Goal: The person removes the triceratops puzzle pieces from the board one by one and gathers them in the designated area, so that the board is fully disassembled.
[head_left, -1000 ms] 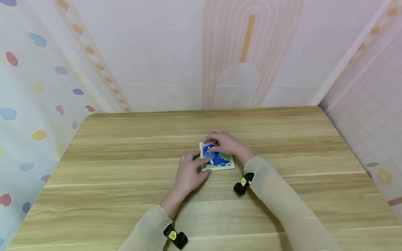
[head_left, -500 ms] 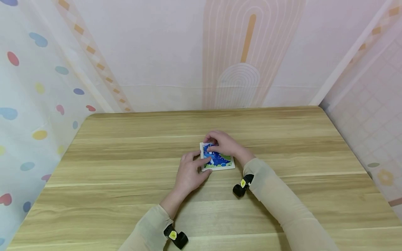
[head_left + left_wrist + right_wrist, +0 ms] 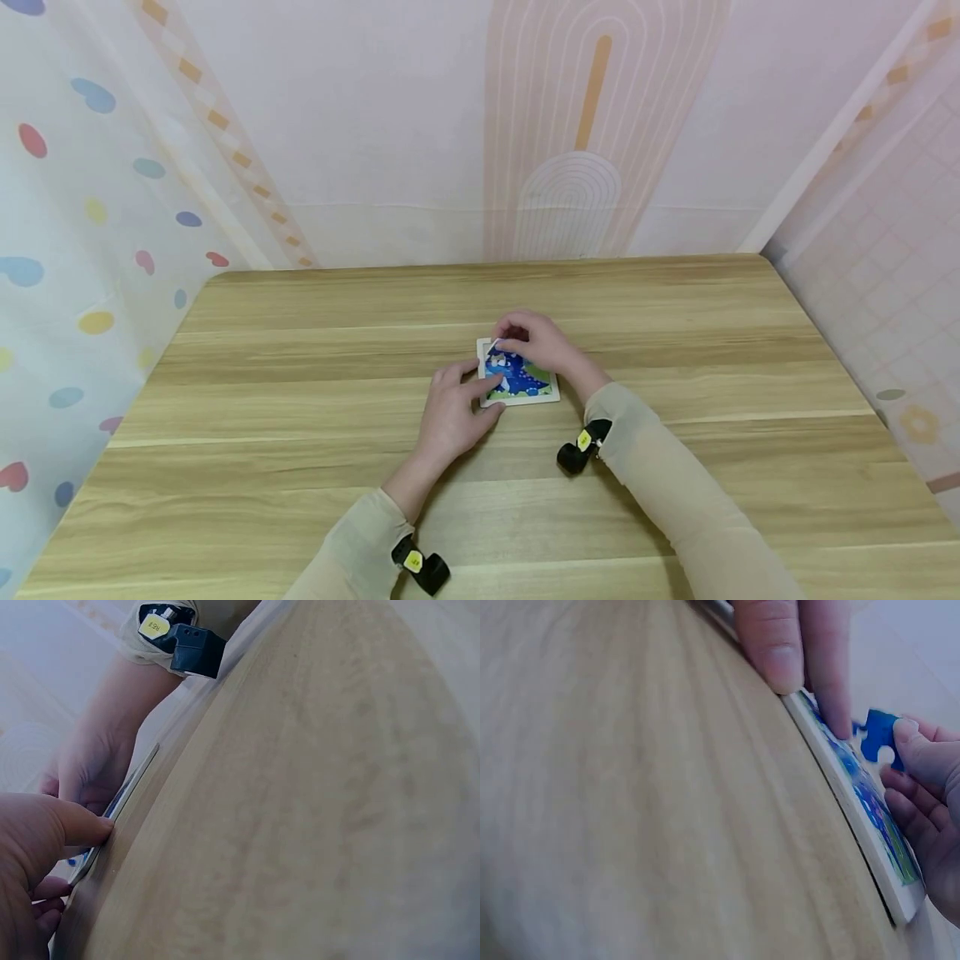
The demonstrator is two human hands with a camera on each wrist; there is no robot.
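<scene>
Left hand (image 3: 451, 412) steadying puzzle board (image 3: 520, 387) on worktop (image 3: 300, 433) with straight fingers, right hand (image 3: 542, 344) pinching blue puzzle piece (image 3: 876, 735) above it.

The puzzle tray (image 3: 521, 392) lies on the table (image 3: 300, 433) at its middle, dead ahead at twelve o'clock from me. My left hand (image 3: 450, 412) sits at the tray's eight o'clock, thumb and forefinger touching its near-left corner. My right hand (image 3: 536, 342) lies over the tray's far edge, at its one o'clock, pinching a piece (image 3: 876, 735) raised just above the tray's far-left part. A wall stands behind the table at twelve.
</scene>
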